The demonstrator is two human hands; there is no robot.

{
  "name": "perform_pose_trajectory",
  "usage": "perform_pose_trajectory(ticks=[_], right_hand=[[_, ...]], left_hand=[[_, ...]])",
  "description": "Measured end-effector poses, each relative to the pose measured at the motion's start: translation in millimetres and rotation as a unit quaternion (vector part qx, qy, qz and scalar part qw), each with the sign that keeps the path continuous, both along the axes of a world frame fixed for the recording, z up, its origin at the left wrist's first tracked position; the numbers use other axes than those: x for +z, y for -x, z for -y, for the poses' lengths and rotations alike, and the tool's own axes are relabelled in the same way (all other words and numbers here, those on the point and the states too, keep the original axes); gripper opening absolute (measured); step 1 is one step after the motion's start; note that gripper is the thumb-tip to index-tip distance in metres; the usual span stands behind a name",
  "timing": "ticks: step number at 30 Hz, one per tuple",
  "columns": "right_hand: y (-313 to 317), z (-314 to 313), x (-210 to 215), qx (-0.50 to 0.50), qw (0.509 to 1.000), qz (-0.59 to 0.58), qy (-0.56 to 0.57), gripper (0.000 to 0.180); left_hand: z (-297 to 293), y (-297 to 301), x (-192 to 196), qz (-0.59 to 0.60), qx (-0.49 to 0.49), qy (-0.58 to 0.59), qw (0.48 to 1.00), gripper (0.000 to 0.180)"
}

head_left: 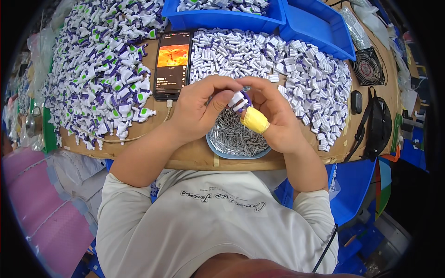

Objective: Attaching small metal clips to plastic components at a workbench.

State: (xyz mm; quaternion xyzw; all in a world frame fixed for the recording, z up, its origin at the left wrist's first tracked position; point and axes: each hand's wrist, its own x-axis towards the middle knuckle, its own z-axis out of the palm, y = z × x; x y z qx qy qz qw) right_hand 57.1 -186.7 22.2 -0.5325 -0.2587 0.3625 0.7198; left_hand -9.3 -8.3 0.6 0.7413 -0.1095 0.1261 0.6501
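A small white and purple plastic toy part (238, 102) is pinched between my two hands, above a bowl. My left hand (204, 104) closes on it from the left, thumb against its white side. From the right, my right hand (273, 109) grips it too, its thumb wrapped in yellow tape (255, 120). The fingers cover much of the part, and its exact shape is hidden. Below the hands, the light-blue bowl (218, 150) holds many thin silver metal pins (236, 136).
White, purple and green toy bodies (102, 69) heap on the left. White limb-like pieces (227, 51) and blocky white-purple pieces (320, 88) lie behind and right. A plugged-in phone (172, 65), blue bins (320, 25), a small fan (369, 66) and a black pouch (378, 125) surround them.
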Motion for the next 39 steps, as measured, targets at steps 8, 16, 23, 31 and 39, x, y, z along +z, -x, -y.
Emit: perform_pose_trajectory(ticks=[8,16,23,31,39], right_hand=[[1.0,1.3,-0.6,0.017,0.998,0.050,0.021,0.046],[3.7,3.6,-6.5,0.000,0.998,0.061,-0.013,0.041],[3.1,4.7,-7.6,-0.011,0.992,0.128,0.009,0.041],[5.5,-1.8,-1.1,-0.046,0.999,0.024,0.007,0.044],[-3.4,10.3,-12.9,-0.028,0.971,0.238,-0.021,0.052]], left_hand=[[8.1,-1.6,-0.7,-0.068,0.023,0.243,0.967,0.017],[-4.2,-4.0,-0.5,-0.097,-0.097,0.099,0.986,0.031],[0.3,-5.3,-1.8,-0.064,-0.068,0.061,0.994,0.030],[-1.0,-1.8,-2.8,-0.041,-0.065,0.051,0.996,0.030],[-3.3,3.0,1.9,-0.131,-0.195,0.150,0.960,0.031]])
